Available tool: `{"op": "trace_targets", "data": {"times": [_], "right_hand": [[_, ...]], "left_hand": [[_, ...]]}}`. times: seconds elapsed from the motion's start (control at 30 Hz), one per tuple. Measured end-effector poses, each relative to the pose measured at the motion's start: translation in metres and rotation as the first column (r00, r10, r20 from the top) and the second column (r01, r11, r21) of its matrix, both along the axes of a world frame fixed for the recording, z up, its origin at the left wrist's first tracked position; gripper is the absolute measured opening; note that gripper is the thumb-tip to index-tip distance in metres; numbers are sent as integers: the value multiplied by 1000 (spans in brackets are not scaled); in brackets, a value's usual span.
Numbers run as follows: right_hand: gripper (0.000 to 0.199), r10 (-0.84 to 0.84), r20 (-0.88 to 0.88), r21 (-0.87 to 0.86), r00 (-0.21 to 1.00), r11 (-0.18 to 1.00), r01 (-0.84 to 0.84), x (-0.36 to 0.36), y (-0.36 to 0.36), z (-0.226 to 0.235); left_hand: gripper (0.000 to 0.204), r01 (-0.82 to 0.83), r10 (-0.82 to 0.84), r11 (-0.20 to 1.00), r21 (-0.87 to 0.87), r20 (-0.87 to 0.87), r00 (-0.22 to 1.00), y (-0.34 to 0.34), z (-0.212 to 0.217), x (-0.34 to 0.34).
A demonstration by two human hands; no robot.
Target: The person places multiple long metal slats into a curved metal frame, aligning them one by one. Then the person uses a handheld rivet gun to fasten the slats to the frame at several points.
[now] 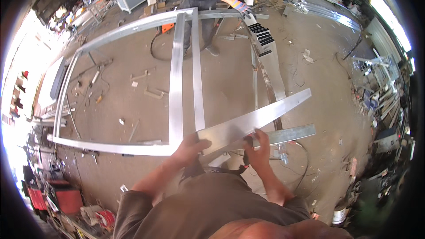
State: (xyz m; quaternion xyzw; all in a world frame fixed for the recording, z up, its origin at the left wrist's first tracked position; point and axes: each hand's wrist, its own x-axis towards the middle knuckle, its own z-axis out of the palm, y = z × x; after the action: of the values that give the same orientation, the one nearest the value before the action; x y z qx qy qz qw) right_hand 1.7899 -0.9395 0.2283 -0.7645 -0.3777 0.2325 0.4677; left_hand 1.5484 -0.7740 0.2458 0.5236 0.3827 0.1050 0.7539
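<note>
A long flat silver metal bar [261, 117] slants up to the right in front of my body. My left hand [191, 149] is closed around its near left end, thumb on the upper face. At the bar's near edge, the bent fingers of my right hand [259, 147] are closed on it. A dark object with a bit of red [246, 154] shows beside that hand; its kind is unclear. Under the bar, a large frame of silver metal profiles [176, 75] stretches left and away. A second metal profile [292, 133] sticks out right of my right hand.
Across the frame, a person in dark clothes reaches a gloved hand [241, 6] to a rail carrying several short black pieces [261, 33]. A clamp [153, 93] and cables lie on the floor. Metal scrap [380, 84] lines the right, red boxes [66, 199] the lower left.
</note>
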Motion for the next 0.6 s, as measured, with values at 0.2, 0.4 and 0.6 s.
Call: {"op": "trace_targets", "data": {"times": [0.2, 0.4, 0.6], "right_hand": [[45, -42, -253, 212, 967, 972, 98, 10, -66, -66], [41, 328, -840, 514, 433, 739, 436, -11, -49, -10], [49, 294, -619, 654, 729, 706, 271, -59, -7, 25]], "left_hand": [[47, 52, -3, 991, -122, 365, 931, -51, -17, -60], [58, 122, -36, 965, -232, 345, 938, -61, -34, -105], [79, 32, 17, 981, -189, 253, 967, -36, -76, -146]]}}
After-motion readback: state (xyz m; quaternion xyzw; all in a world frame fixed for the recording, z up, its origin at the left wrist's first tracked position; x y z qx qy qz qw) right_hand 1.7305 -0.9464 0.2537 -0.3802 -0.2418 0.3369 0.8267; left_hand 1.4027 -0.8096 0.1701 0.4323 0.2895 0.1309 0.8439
